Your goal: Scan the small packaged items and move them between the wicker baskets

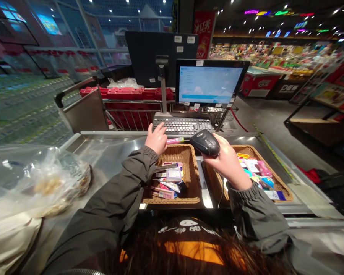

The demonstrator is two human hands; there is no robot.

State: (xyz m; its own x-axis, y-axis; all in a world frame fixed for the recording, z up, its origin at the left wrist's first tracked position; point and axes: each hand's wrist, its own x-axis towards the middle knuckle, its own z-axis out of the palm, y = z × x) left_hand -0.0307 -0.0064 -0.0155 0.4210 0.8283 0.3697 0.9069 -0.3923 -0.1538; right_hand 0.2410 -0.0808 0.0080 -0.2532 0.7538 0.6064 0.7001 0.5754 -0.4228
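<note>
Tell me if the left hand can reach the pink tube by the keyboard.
Probably yes: the left hand, at the left end of the keyboard, is beside the pink tube, with nothing visible between.

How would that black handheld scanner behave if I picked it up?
The scanner is probably stiff, since its casing looks like moulded plastic. It's likely light, as the right hand alone holds it up. Its shiny, rounded top might feel slightly slippery.

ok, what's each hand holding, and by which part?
Right hand: the scanner, gripped behind its head; the hand hides the grip itself. Left hand: can't tell if it holds the pink tube beside it.
</note>
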